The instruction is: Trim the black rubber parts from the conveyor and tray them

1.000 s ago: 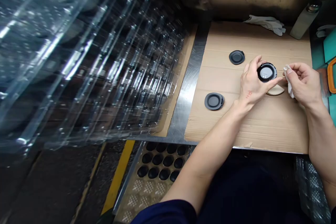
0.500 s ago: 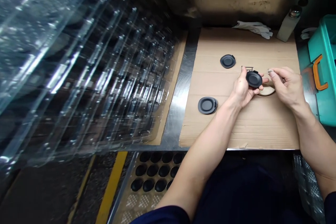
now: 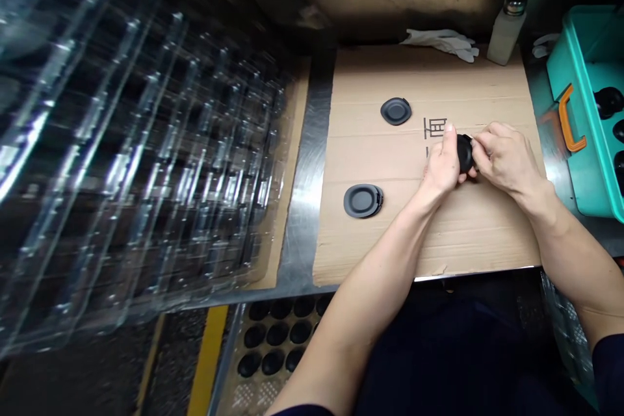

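one black case [image 3: 465,155] is gripped in the left hand [image 3: 441,166], thumb along its 9 o'clock edge, fingers curled beneath; the right hand [image 3: 506,155] is bunched at 3 o'clock, its hold being impossible to tell. on the cardboard [image 3: 463,234] two more are seen, the farther case [image 3: 396,111] at 10 o'clock, the nearer case [image 3: 361,201] at 8.

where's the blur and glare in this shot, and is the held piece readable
Head view: the clear plastic trays are smeared, with bright streaks of glare; head view: the silvery metal table strip shows a pale sheen; head view: the round black part in the left hand reads as a dark shape, partly hidden.
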A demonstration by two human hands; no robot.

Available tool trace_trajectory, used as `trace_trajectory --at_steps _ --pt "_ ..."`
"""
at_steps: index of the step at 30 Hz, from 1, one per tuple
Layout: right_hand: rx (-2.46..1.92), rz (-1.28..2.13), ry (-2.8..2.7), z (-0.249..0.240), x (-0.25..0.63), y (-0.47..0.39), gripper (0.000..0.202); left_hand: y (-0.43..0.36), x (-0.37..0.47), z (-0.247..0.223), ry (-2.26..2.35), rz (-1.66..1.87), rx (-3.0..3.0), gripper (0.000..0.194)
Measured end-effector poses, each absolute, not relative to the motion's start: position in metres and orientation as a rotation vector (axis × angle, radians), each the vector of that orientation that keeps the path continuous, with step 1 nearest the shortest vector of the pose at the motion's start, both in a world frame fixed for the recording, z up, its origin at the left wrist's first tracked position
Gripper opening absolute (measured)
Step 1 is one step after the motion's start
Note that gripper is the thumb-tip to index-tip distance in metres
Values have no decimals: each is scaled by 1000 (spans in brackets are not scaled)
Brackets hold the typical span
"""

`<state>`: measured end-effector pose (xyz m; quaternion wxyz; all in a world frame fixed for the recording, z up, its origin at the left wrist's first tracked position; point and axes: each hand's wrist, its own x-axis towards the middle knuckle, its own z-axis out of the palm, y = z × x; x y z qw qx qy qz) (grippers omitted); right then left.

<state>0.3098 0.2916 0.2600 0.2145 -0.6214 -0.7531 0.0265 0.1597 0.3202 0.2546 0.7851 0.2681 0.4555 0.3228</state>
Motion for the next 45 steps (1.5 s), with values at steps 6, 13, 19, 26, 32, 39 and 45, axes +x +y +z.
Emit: trace_trajectory --at_steps 6,13,19,26,32,39,45 --pt "-1910 25 -1859 255 336 299 43 346 137 257 806 776 332 54" --pt "-1813 62 -2113 252 325 294 46 355 126 251 728 863 338 49" --pt "-1761 167 -2254 254 314 291 41 355 131 245 687 853 340 55" --pt "-1681 201 -2268 248 320 294 44 357 131 241 701 949 443 58" --pt "-1832 43 -1833 252 296 295 50 356 144 229 796 1045 616 47" --pt "-1958 133 -1890 251 251 286 46 343 155 225 709 937 696 53" --pt "-1877 75 -1948 252 262 286 41 340 155 231 699 940 637 47"
